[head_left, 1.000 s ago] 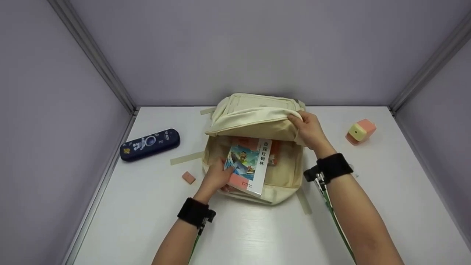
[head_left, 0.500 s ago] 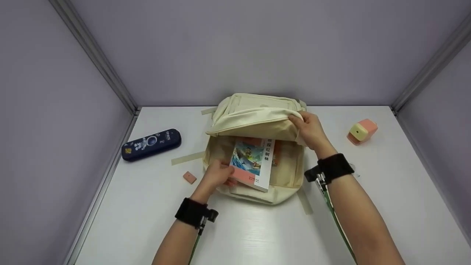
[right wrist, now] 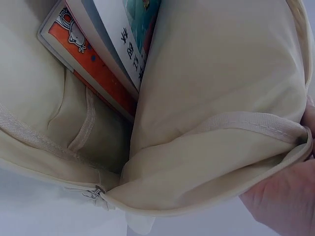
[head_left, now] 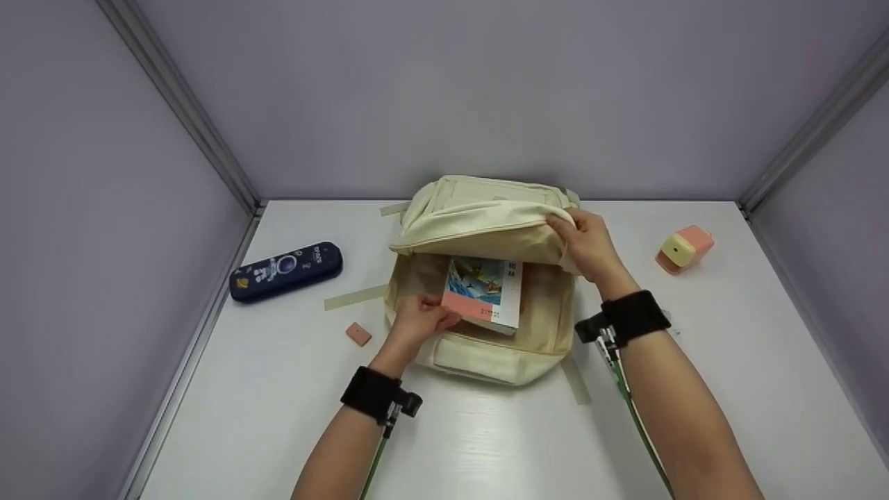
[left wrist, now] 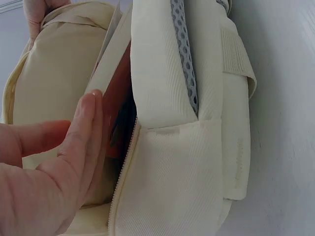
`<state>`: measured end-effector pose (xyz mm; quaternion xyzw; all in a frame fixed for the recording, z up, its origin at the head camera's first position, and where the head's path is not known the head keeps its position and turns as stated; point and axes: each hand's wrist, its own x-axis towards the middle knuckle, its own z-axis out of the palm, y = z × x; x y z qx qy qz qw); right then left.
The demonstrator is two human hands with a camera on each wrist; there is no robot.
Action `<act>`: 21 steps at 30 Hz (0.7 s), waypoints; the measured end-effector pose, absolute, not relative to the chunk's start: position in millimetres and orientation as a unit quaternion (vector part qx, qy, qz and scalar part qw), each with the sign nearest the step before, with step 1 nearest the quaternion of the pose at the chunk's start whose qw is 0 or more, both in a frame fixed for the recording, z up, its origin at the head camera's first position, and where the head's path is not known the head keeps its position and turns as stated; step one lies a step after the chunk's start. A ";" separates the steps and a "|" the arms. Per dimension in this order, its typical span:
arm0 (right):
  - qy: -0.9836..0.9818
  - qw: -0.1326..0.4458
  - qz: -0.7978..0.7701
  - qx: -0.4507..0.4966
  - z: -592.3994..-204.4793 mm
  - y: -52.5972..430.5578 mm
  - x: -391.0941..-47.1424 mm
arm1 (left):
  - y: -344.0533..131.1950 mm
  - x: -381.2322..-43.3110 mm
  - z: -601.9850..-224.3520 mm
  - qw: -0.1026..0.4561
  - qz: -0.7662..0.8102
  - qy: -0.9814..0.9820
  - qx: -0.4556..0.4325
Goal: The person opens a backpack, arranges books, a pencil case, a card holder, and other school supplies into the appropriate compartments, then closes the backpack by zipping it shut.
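A cream backpack (head_left: 479, 361) lies on the white table with its main compartment unzipped. Inside is a paperback book (head_left: 479, 288) with a sea scene, a salmon-pink band and a white strip; the flap covers its upper end. My left hand (head_left: 419, 321) touches the book's lower left corner. In the left wrist view its fingers (left wrist: 87, 115) lie straight against the book's edge, thumb apart. My right hand (head_left: 590, 250) pinches the rim of the raised flap (head_left: 486, 239). Beneath the paperback, an orange-covered book (right wrist: 96, 66) shows in the right wrist view.
A navy pencil case (head_left: 286, 271) with space pictures lies at the left. A small pinkish-brown block (head_left: 358, 334) sits left of the backpack. On the right stands a pink and yellow pencil sharpener (head_left: 685, 248). Straps (head_left: 355, 297) stick out from the backpack. Walls border the table.
The paperback has slid deeper into the backpack, away from me and slightly right. My left hand has moved with it and loosened from a grip to straight fingers. The right hand stays at the flap.
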<state>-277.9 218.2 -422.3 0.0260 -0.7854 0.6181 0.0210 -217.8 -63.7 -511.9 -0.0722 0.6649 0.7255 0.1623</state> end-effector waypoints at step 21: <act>-0.775 0.022 0.631 0.030 -422.8 219.3 -279.0 | -50.9 -221.8 -515.4 0.121 0.700 0.703 -0.014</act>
